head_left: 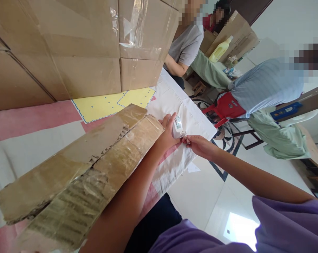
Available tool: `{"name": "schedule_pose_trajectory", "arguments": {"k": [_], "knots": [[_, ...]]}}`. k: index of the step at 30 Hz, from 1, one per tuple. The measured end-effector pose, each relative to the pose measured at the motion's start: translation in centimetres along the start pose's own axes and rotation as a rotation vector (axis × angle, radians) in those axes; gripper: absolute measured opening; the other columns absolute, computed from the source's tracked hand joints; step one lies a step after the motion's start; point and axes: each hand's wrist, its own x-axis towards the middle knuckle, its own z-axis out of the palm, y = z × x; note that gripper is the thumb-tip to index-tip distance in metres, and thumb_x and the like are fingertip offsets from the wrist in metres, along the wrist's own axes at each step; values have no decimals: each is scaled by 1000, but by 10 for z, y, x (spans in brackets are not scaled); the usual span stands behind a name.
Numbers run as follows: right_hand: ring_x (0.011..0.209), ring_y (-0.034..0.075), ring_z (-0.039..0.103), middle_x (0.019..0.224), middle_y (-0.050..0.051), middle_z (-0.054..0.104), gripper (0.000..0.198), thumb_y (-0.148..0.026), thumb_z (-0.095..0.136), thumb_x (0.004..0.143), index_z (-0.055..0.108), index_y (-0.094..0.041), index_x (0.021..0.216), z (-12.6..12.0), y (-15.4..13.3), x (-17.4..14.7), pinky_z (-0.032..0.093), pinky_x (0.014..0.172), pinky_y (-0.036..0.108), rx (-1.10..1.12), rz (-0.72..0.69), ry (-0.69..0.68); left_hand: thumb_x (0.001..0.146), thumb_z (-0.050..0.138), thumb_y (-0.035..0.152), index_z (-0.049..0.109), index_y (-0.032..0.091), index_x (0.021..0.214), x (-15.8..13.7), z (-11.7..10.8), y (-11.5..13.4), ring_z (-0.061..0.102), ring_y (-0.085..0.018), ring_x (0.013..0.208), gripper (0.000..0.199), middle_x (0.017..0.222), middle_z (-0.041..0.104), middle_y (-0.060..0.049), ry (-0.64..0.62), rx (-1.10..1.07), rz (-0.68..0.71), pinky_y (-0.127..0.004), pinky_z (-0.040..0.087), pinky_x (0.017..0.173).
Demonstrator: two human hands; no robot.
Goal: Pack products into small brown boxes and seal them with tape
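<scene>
In the head view my left hand [168, 133] is wrapped round a small white tape dispenser [178, 128] over the table. My right hand [199, 145] is closed in a pinch at the dispenser's front end. What its fingertips hold is too small to make out; it may be the tape's end. A worn cardboard box [77, 168] with torn flap edges and shiny tape lies beside my left forearm, which hides part of its near side.
Big taped cartons [85, 45] stand stacked behind. A yellow sheet with blue outlines [108, 104] lies on the pink-and-white tablecloth [172, 91]. Beyond the table edge, one person sits on a red chair [229, 105], and others sit near a yellow bottle [220, 49].
</scene>
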Motion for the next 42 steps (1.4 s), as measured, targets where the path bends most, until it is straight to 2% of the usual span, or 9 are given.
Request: {"name": "schedule_pose_trajectory", "arguments": {"k": [11, 23, 33, 36, 40, 42], "knots": [[80, 17, 47, 87, 5, 66, 25, -44, 76, 77, 72, -19, 73, 6, -1, 6, 33, 72, 33, -105, 78, 51, 68, 84, 54, 29, 26, 160, 1, -1, 1, 51, -38, 123, 110, 160, 40, -9, -24, -9, -24, -51, 34, 112], [78, 17, 44, 87, 7, 64, 40, -56, 80, 75, 70, -18, 72, 2, -1, 13, 31, 70, 34, -169, 126, 49, 72, 81, 57, 31, 23, 158, -1, 2, -2, 50, -38, 122, 105, 157, 43, -12, 20, -15, 12, -53, 35, 109], [75, 15, 42, 80, 3, 58, 46, -61, 84, 71, 70, -18, 73, 2, -7, 14, 30, 71, 34, -188, 165, -10, 71, 85, 48, 32, 23, 159, -1, 5, -3, 49, -40, 124, 105, 157, 41, -14, 22, -22, 50, -56, 36, 110], [77, 16, 43, 87, 6, 64, 43, -59, 84, 73, 71, -17, 75, 1, -10, 14, 31, 72, 34, -212, 179, -44, 76, 82, 44, 39, 23, 154, -2, 2, -3, 43, -42, 133, 92, 157, 38, -17, 50, 22, 150, -58, 34, 113], [77, 16, 42, 91, 7, 66, 42, -58, 81, 77, 74, -17, 81, -4, -11, 16, 31, 72, 34, -226, 167, -96, 84, 75, 25, 62, 27, 129, -2, -7, -2, 40, -35, 138, 47, 151, 43, -13, 76, 46, 375, -52, 34, 115], [77, 16, 42, 90, 6, 64, 40, -56, 81, 77, 75, -17, 82, -6, -11, 18, 30, 71, 34, -233, 168, -125, 87, 70, 21, 68, 27, 116, -2, -10, -2, 41, -33, 137, 30, 147, 46, -11, 86, 34, 440, -51, 36, 114]]}}
